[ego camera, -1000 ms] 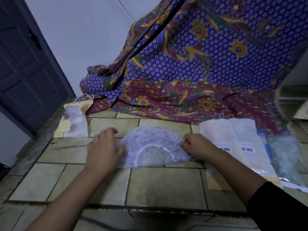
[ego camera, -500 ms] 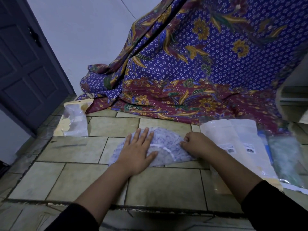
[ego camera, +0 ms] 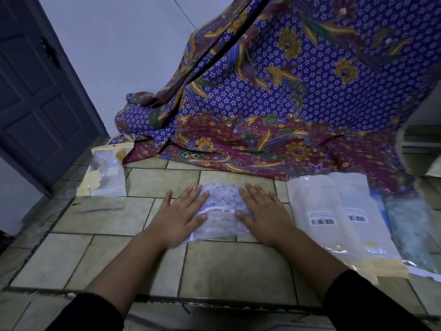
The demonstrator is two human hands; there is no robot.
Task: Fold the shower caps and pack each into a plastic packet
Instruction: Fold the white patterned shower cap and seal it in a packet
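Both hands, left [ego camera: 177, 215] and right [ego camera: 263, 212], are pressing the folded cap [ego camera: 223, 211] flat on the tiles [ego camera: 229, 266], fingers straight and slightly spread.

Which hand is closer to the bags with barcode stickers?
Right. The right hand lies on the shower cap, just beside the barcode packets; the left hand lies on the cap's far side.

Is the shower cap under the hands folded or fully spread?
Folded: the shower cap forms a wedge, its white elastic hem arcing across it, under the left hand and right hand.
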